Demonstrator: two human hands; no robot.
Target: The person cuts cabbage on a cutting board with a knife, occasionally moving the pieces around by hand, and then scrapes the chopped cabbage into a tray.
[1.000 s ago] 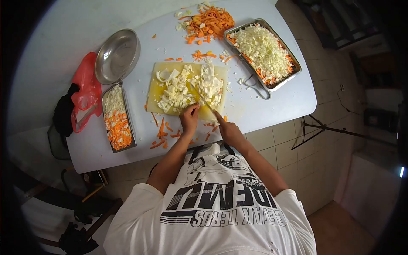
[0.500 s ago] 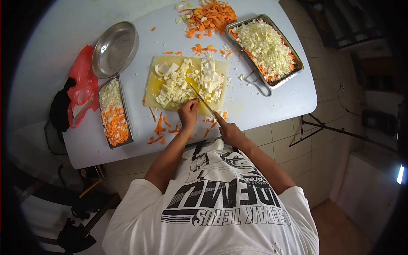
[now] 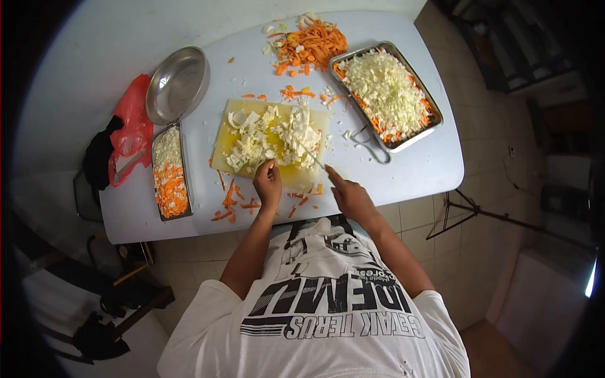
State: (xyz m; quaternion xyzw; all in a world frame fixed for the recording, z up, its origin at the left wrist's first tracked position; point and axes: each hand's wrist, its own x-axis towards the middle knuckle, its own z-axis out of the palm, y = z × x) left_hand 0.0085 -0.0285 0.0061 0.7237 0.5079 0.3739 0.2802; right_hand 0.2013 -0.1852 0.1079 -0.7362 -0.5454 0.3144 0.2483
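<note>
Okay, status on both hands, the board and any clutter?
Right hand grips knife, blade at chopped cabbage. Left hand at near edge of board, fingers curled, contents unclear. Orange scraps strewn beside that edge.

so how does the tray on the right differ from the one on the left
The left tray is narrow; the right tray is wider and larger. The left tray has white pieces at its far end and orange pieces nearer; the right tray has white heaped over orange. Both look metal.
</note>
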